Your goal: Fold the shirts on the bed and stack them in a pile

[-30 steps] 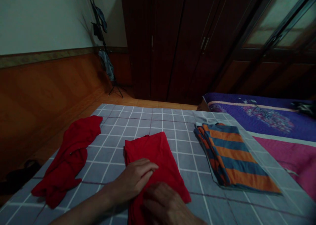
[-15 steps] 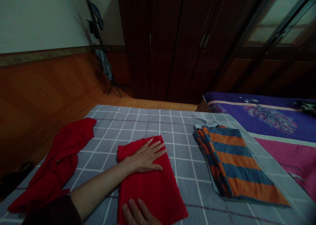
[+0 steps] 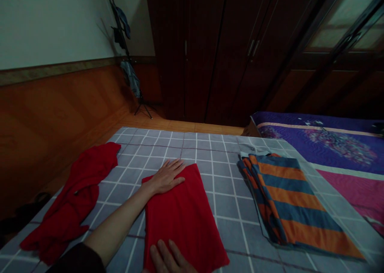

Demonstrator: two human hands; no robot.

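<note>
A red garment [image 3: 183, 209], folded into a flat rectangle, lies in front of me on a grey checked cloth [image 3: 228, 193]. My left hand [image 3: 168, 177] rests flat across its far left corner, fingers stretched out. At the near end, my right hand [image 3: 171, 259] lies on the same garment with its fingers extended; the lower part of that hand is cut off by the bottom edge of the view. To the left, a second red garment [image 3: 75, 197] lies crumpled on the cloth, apart from both hands.
On the right lies a folded pile with an orange and blue striped garment [image 3: 297, 197] on top. Beyond it is a bed with a purple and pink cover [image 3: 330, 141]. A dark wardrobe [image 3: 204, 57] stands at the back, with a coat stand [image 3: 129, 57] left of it.
My left hand has slid leftward and slightly away from me, toward the folded garment's far left corner. My right hand has barely moved. The view has shifted slightly.
</note>
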